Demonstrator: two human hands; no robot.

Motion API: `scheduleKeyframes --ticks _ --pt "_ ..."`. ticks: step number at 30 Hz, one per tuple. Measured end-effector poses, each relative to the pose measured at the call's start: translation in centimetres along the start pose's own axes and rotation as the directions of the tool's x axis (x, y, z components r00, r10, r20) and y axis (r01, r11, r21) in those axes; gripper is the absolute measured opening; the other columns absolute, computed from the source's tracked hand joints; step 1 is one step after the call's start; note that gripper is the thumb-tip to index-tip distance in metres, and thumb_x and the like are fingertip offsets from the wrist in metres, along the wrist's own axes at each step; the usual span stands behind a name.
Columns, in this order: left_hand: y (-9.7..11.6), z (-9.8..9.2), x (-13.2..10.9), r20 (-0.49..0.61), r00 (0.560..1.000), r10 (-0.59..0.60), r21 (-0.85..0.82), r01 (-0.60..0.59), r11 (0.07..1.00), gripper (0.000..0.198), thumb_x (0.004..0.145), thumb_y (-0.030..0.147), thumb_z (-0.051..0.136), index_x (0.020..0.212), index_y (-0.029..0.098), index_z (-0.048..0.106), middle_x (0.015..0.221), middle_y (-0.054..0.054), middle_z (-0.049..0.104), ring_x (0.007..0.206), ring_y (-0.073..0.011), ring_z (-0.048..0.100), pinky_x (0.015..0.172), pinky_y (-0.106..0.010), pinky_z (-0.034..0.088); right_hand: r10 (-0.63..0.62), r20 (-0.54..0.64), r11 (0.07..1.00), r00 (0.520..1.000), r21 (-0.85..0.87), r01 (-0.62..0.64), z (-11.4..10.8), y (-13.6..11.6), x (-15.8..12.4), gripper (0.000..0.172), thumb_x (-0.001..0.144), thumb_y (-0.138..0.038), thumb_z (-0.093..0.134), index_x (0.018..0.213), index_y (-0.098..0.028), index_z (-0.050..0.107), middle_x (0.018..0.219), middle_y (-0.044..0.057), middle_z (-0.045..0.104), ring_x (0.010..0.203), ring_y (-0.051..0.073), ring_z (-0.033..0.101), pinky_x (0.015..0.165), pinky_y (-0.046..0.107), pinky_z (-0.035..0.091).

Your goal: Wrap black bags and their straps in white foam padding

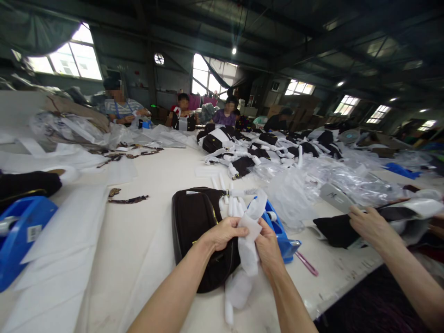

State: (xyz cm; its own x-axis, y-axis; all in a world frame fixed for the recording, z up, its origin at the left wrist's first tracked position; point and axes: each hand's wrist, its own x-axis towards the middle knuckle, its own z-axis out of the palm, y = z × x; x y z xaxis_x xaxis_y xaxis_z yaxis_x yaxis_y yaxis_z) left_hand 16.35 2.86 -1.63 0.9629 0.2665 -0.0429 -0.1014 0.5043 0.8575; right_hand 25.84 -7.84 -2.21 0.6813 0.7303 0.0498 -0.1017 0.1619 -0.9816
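Observation:
A black bag (194, 217) with gold zips lies on the white table before me. White foam wrap (250, 259) runs along its right side, seemingly around the strap, which is hidden. My left hand (224, 232) pinches the wrap from the left, its forearm crossing over the bag. From the right, my right hand (268, 245) closes on the same wrap, fingers partly hidden behind it. Just beyond the right hand sits a blue tape dispenser (286, 247), and a pink cutter (307, 263) lies beside it.
At left are stacked white foam sheets (69, 259) and another blue tape dispenser (26, 231). Chain pieces (128, 200) lie near them. A co-worker's hand (373, 226) holds a black item (335, 230) at right. Wrapped bags (243, 164) and clear plastic (294, 194) pile up ahead.

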Motion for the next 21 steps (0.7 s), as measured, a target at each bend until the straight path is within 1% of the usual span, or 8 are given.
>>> scheduleKeyframes --ticks 3,6,8,11,14,17,19,21 --pt "0.0 0.0 0.0 -0.007 1.0 0.014 -0.005 -0.014 1.0 0.053 0.049 0.043 0.091 0.084 0.011 0.069 0.079 -0.004 0.066 0.07 -0.0129 0.057 0.07 -0.025 0.041 0.051 0.004 0.999 0.999 0.018 -0.051 0.4 -0.3 -0.1 0.039 0.061 -0.036 0.08 0.097 -0.024 0.072 0.081 0.0 0.074 0.075 0.023 0.066 0.064 0.031 0.051" --pt "-0.1 0.1 0.1 -0.007 1.0 0.006 -0.018 -0.006 1.0 0.053 0.048 0.043 0.091 0.083 0.011 0.068 0.077 -0.003 0.066 0.068 -0.0125 0.056 0.068 -0.025 0.041 0.137 -0.009 0.986 0.991 0.095 -0.135 0.8 -0.8 -0.1 0.043 0.057 -0.035 0.082 0.098 -0.025 0.074 0.079 0.0 0.074 0.076 0.025 0.067 0.064 0.032 0.052" --pt "-0.2 0.3 0.1 -0.013 1.0 0.007 -0.026 -0.007 1.0 0.052 0.047 0.042 0.091 0.082 0.011 0.067 0.076 -0.003 0.065 0.067 -0.0122 0.056 0.068 -0.024 0.041 0.185 0.011 0.971 0.983 0.151 -0.184 1.1 -1.2 0.0 0.045 0.054 -0.033 0.084 0.098 -0.025 0.074 0.078 0.0 0.074 0.076 0.025 0.068 0.065 0.033 0.053" --pt "-0.3 0.6 0.1 -0.038 0.999 0.019 -0.038 -0.02 0.999 0.05 0.047 0.042 0.091 0.08 0.011 0.067 0.074 -0.002 0.064 0.064 -0.0114 0.055 0.067 -0.024 0.04 0.216 0.045 0.959 0.975 0.179 -0.221 1.5 -1.7 0.2 0.047 0.054 -0.033 0.084 0.099 -0.024 0.074 0.08 0.001 0.075 0.078 0.025 0.068 0.068 0.035 0.054" --pt "-0.2 1.0 0.2 -0.082 0.996 0.032 -0.049 -0.036 0.998 0.049 0.047 0.042 0.09 0.077 0.011 0.066 0.07 -0.002 0.062 0.061 -0.0112 0.052 0.064 -0.025 0.039 0.207 0.067 0.959 0.976 0.185 -0.216 1.9 -1.9 0.2 0.049 0.057 -0.039 0.083 0.103 -0.024 0.074 0.084 0.004 0.075 0.083 0.027 0.068 0.071 0.037 0.054" --pt "0.0 1.1 0.3 -0.137 0.989 0.051 -0.061 -0.06 0.996 0.05 0.046 0.042 0.089 0.078 0.011 0.067 0.07 -0.002 0.063 0.06 -0.0117 0.052 0.062 -0.025 0.038 0.183 0.127 0.96 0.975 0.189 -0.205 1.6 -2.2 -0.1 0.047 0.067 -0.052 0.075 0.105 -0.025 0.073 0.092 0.006 0.075 0.09 0.029 0.067 0.074 0.039 0.053" --pt "0.0 1.1 0.4 -0.173 0.982 0.078 -0.062 -0.09 0.994 0.052 0.048 0.043 0.088 0.082 0.01 0.068 0.072 -0.003 0.064 0.061 -0.012 0.053 0.061 -0.025 0.038 0.137 0.183 0.965 0.973 0.195 -0.173 1.1 -2.3 -0.5 0.05 0.076 -0.065 0.06 0.106 -0.026 0.073 0.101 0.009 0.073 0.095 0.03 0.066 0.075 0.04 0.053" --pt "0.0 1.2 0.5 -0.192 0.976 0.105 -0.054 -0.117 0.992 0.052 0.05 0.043 0.087 0.085 0.01 0.068 0.073 -0.004 0.064 0.061 -0.0121 0.053 0.06 -0.025 0.039 0.083 0.165 0.982 0.983 0.153 -0.108 0.4 -2.3 -0.8 0.052 0.079 -0.068 0.055 0.109 -0.028 0.071 0.108 0.009 0.071 0.098 0.029 0.066 0.078 0.04 0.053"
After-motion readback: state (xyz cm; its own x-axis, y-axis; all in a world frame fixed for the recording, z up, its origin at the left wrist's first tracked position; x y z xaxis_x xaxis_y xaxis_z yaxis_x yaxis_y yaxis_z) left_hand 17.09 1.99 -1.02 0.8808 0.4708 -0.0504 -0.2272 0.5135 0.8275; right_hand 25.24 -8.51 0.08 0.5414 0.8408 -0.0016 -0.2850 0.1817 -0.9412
